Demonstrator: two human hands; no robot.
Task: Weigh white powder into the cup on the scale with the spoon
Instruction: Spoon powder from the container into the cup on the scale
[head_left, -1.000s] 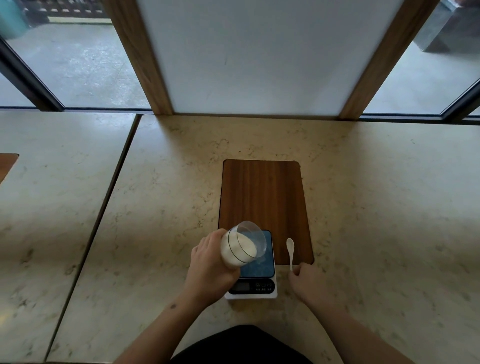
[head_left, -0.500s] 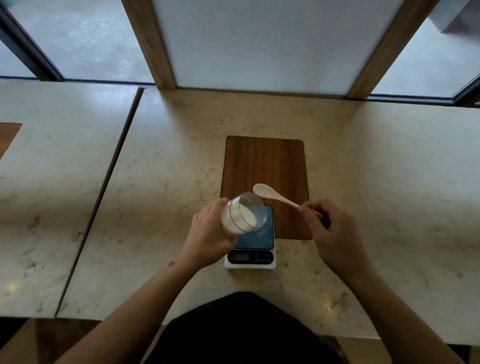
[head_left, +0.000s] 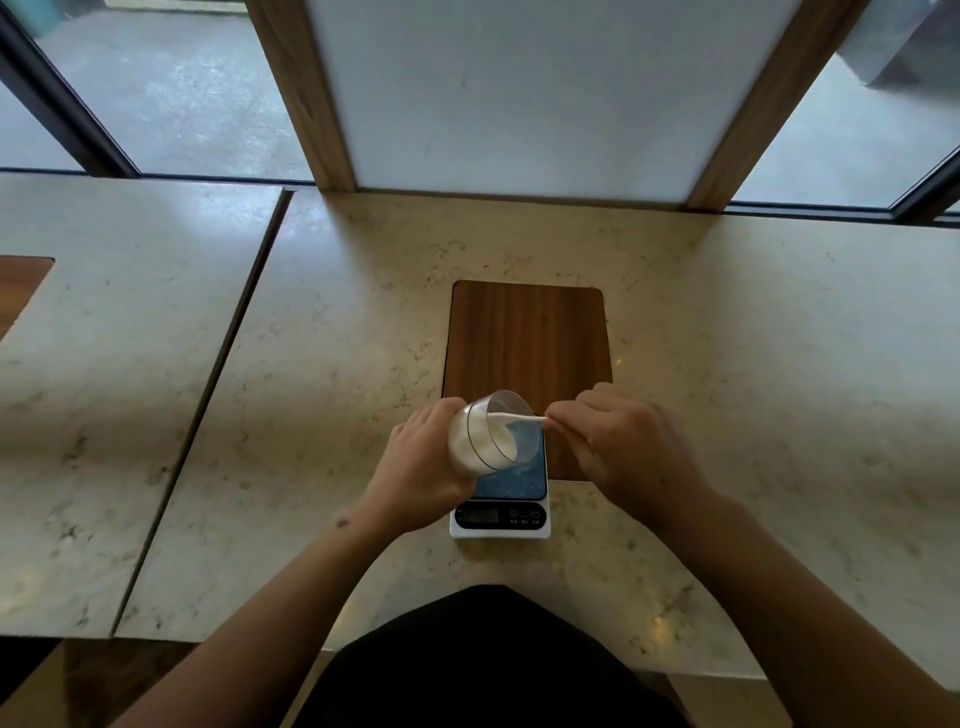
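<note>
Marble counter under a window, with an inset wood panel at centre; a small scale sits at the panel's near edge, overlapping it. Left hand is wrapped around a clear cup, tilted with its mouth toward the right and held just above the scale's platform, not resting on it. White powder lies banked against the lower wall and base. Right hand pinches the end of a white spoon between closed fingertips; the bowl end reaches inside the cup's mouth, at or near the powder. The scale's display is too small to read.

Handling, as judged: the cup looks thin, light and smooth, easily squeezed or slipped, so a grip around the lower wall suits it. The powder is loose and will slide if the cup tips further. The spoon is light and stiff, best held far back on the handle for fine tipping.
</note>
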